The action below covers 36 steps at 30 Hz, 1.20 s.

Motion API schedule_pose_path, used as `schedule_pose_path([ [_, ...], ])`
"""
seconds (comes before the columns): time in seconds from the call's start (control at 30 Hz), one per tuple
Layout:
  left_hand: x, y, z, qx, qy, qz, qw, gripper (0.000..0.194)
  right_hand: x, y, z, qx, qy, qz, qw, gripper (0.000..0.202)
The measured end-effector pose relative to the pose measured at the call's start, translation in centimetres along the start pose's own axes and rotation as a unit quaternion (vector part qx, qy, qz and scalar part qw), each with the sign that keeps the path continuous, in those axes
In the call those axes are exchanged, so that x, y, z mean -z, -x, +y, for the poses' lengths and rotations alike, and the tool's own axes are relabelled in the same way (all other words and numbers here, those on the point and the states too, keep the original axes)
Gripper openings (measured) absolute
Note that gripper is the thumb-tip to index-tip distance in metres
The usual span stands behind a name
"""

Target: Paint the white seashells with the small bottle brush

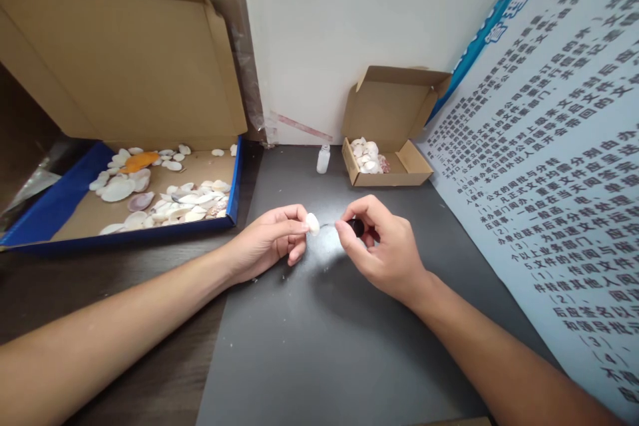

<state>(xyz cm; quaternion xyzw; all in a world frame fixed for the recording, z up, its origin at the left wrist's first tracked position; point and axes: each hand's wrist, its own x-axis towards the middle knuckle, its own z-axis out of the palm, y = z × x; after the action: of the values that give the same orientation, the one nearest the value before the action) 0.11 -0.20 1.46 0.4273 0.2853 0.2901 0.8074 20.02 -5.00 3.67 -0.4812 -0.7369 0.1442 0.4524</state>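
Note:
My left hand pinches a small white seashell between thumb and fingertips, above the dark grey mat. Facing it from the right, my right hand is closed around a black cap. A thin dark brush-like tip seems to reach from the cap side toward the shell; a small gap appears between them. Beyond both hands stands a small upright bottle with whitish contents and no cap visible on its neck.
At the left, a blue-edged cardboard box with raised lid holds several shells and an orange piece. A smaller open carton with shells stands at the back right. A printed sheet borders the right side.

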Motion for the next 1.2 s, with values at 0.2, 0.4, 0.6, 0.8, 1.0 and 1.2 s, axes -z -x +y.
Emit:
schedule_pose_path([
  [0.2,-0.03,-0.05,0.09,0.004,0.003,0.004,1.000,0.011,-0.02,-0.02,0.08,-0.013,-0.022,-0.012,1.000,0.009],
  [0.4,-0.03,-0.04,0.08,0.006,0.008,0.004,1.000,0.010,-0.09,0.09,0.08,-0.019,-0.055,-0.027,0.998,0.008],
  [0.6,-0.06,0.03,-0.01,0.004,0.003,-0.001,1.000,0.011,-0.16,0.29,0.09,-0.023,-0.064,-0.018,0.998,0.009],
  [0.8,0.01,0.00,0.03,0.004,0.003,-0.002,1.000,0.011,-0.06,0.37,0.03,-0.025,-0.081,-0.022,0.996,0.012],
  [1.0,-0.14,0.01,0.16,0.004,0.004,0.000,1.000,0.014,-0.12,0.29,0.13,-0.028,-0.067,-0.006,0.997,0.011],
  [1.2,-0.22,0.04,0.20,0.007,0.004,0.002,1.000,0.015,-0.04,0.11,0.11,-0.037,-0.073,-0.018,0.996,0.005],
])
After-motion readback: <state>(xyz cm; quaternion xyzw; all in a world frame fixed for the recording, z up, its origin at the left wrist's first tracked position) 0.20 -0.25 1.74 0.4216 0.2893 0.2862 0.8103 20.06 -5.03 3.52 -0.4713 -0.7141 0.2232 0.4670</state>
